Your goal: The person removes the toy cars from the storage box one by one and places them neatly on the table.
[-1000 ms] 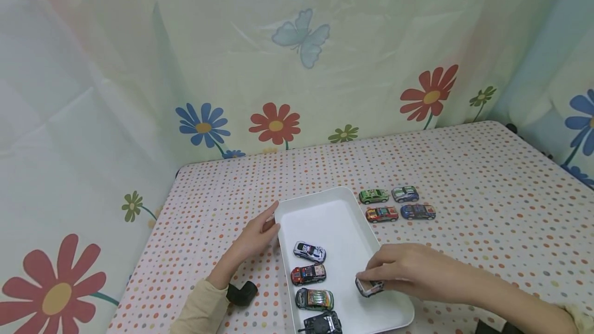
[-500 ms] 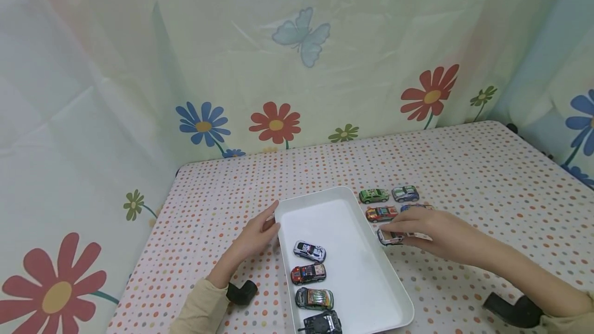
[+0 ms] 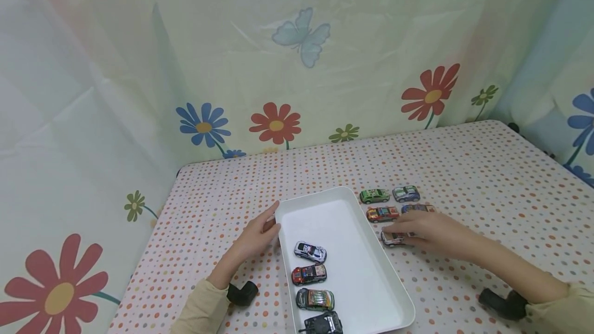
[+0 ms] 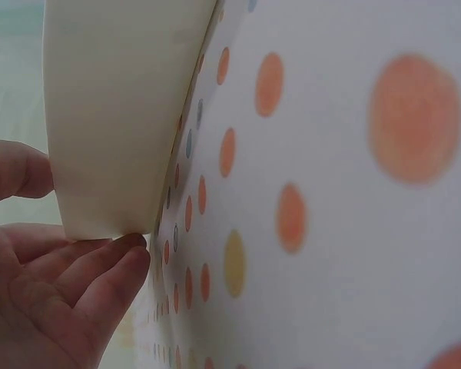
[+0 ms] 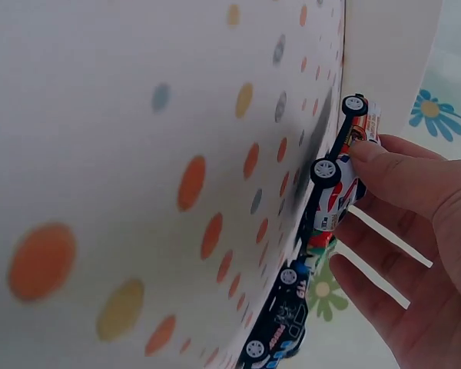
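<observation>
A white toy car [image 3: 392, 239] with red and dark markings is pinched between the thumb and fingers of my right hand [image 3: 429, 232], low over the table just right of the tray. In the right wrist view its wheels [image 5: 325, 172] show, and the car looks tilted with its side towards the camera. Close by are a red-and-yellow toy car [image 3: 382, 214] and a blue toy car [image 3: 417, 209], partly hidden by the hand. At the far left corner of the white tray [image 3: 341, 193], my left hand [image 3: 255, 235] touches the outer wall with relaxed fingers.
Inside the tray's left side stand a silver toy car [image 3: 310, 252], a red-black one [image 3: 309, 274], a green-black one [image 3: 315, 299] and a black tank-like toy [image 3: 323, 323]. Beyond the right hand are a green car [image 3: 374, 196] and a white-green one [image 3: 406, 193].
My right hand has carried the white toy car out of the tray, over its right wall, to beside the red-and-yellow and blue cars. The left hand has stayed at the tray corner.
</observation>
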Tool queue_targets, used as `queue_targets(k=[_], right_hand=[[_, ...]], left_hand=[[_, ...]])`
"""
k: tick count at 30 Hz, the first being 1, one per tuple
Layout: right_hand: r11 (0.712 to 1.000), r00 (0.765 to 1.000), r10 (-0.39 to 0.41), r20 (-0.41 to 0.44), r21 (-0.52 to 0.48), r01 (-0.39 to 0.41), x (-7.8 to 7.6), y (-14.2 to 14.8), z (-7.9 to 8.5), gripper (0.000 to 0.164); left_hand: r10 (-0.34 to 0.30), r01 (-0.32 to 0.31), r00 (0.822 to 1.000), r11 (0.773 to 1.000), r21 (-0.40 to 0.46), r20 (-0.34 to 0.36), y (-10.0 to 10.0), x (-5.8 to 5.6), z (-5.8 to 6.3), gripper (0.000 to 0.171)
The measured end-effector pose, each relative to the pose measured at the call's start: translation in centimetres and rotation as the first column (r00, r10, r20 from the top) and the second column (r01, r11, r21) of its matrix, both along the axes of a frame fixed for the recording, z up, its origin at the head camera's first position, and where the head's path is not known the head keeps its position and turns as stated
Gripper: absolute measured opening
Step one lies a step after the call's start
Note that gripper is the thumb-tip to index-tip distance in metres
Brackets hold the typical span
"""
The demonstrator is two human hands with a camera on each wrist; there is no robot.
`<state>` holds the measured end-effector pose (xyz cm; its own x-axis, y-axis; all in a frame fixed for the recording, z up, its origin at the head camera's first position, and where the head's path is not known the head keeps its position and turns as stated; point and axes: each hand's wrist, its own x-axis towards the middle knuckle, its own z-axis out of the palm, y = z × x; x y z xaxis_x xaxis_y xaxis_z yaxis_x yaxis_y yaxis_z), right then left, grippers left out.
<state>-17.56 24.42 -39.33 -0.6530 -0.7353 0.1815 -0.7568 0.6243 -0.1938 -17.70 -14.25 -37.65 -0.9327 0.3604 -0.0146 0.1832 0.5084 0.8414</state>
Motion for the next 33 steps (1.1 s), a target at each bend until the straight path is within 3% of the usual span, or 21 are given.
queue_targets(k=[9,14,18,23,29,33], right_hand=[[0.999,0.999,-0.041,0.026,0.035,0.04,0.0,-0.8,-0.3,0.04],[0.997,0.996,-0.074,0.042,0.019,0.073,0.3,-1.1,0.2,0.041],[0.989,0.991,-0.129,0.044,-0.067,0.132,0.9,-1.9,1.7,0.043],[0.992,0.998,-0.057,-0.004,-0.11,0.056,1.6,-4.9,3.8,0.039],[0.996,0.996,0.086,-0.017,0.026,-0.086,1.4,-10.2,5.6,0.033],[0.99,0.996,0.089,0.019,0.106,-0.09,1.1,-13.4,5.8,0.032]], left_hand=[[0.0,0.001,1.0,1.0,0.015,-0.019,-1.0,-2.0,-3.7,0.055],[-0.008,0.009,1.0,1.0,0.024,-0.028,-1.2,-2.2,-4.0,0.055],[0.004,-0.004,1.0,1.0,0.003,-0.023,-1.3,-2.2,-3.9,0.055],[0.018,-0.018,1.0,1.0,-0.001,-0.018,-1.3,-2.3,-3.7,0.055],[0.01,-0.01,1.0,1.0,0.011,-0.021,-1.3,-2.3,-4.0,0.055],[0.001,0.0,1.0,1.0,0.011,-0.013,-1.2,-2.2,-4.2,0.055]])
